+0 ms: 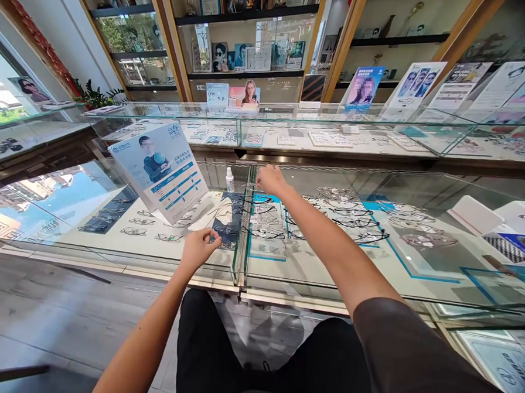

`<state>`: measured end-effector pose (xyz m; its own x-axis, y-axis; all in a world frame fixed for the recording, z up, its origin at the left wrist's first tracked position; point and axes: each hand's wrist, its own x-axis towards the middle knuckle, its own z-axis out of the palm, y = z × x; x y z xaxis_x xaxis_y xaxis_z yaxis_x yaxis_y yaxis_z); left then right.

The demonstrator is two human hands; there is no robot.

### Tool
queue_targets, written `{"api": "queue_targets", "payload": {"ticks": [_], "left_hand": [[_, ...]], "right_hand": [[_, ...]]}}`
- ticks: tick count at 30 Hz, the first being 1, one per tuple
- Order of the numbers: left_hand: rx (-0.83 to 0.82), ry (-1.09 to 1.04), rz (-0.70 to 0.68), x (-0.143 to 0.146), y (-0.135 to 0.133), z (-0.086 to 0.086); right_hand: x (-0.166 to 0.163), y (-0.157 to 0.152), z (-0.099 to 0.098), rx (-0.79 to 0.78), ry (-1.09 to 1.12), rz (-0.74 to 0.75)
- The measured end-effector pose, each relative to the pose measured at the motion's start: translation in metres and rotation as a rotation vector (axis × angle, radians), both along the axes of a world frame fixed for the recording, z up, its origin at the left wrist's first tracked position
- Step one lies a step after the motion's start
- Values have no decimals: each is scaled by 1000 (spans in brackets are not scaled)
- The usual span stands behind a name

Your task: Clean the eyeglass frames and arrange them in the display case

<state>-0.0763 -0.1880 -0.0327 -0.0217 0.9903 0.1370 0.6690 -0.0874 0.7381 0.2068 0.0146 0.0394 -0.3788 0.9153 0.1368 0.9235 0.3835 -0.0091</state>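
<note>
My left hand (199, 248) hovers over the front of the glass counter, thumb and index finger curled together, with nothing visible in them. Just beyond it lies a cream cloth (216, 213). My right hand (271, 178) reaches to the far side of the counter, its fingers bent downward and pinched beside the joint between two cases. Whatever they grip is too small to make out. A small white bottle (230, 179) stands to its left. Nearer me, several eyeglasses (264, 231) lie in a column, with more dark-framed eyeglasses (360, 222) to the right, partly behind my forearm.
A tilted blue-and-white sign (160, 172) stands left on the counter. An open white box (505, 222) sits at the right. Behind runs another glass case (280, 120) with display cards. A glass edge (240, 250) divides the near counter.
</note>
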Motion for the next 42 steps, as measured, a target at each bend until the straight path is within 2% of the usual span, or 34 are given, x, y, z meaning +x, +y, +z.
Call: {"api": "queue_targets", "payload": {"ticks": [5,10,15,18,22,25,27,29,30,33,35,36,37,38,40,42], "left_hand": [[-37,-100,-17,-5,3,-2],[-25,-106,-43,-5,5,0],[3,-112,-90,-7,7,-1],[8,-113,-84,-8,8,-2],[19,-62,-31,-10,8,7],[54,-55,-18,-10,-1,15],[186,-81,41,-3,-17,12],[338,-143,127,13,-47,-4],[404,-195,160,24,-65,-17],[367,-314,44,66,-126,-73],[68,-531,-157,94,-157,-115],[-135,-634,-179,107,-167,-133],[-362,-748,-134,119,-173,-150],[-573,-864,-27,129,-174,-164],[-725,-903,63,144,-168,-185],[-830,-928,123,153,-155,-199]], "right_hand": [[-6,5,-8,-41,-26,-40],[-10,-1,-12,-58,-11,-79],[-15,-24,-2,-25,31,-84],[-18,-53,11,32,70,-58],[-11,-116,22,88,123,6],[13,-174,18,116,233,71],[40,-217,8,130,344,71],[72,-262,-8,144,462,13],[88,-285,-18,161,530,-38],[129,-357,-56,204,738,-197],[146,-405,-86,183,863,-341],[151,-428,-101,169,914,-421],[154,-450,-116,152,959,-500],[156,-471,-131,134,991,-573],[159,-509,-156,82,1015,-681],[162,-541,-173,36,1007,-749]]}}
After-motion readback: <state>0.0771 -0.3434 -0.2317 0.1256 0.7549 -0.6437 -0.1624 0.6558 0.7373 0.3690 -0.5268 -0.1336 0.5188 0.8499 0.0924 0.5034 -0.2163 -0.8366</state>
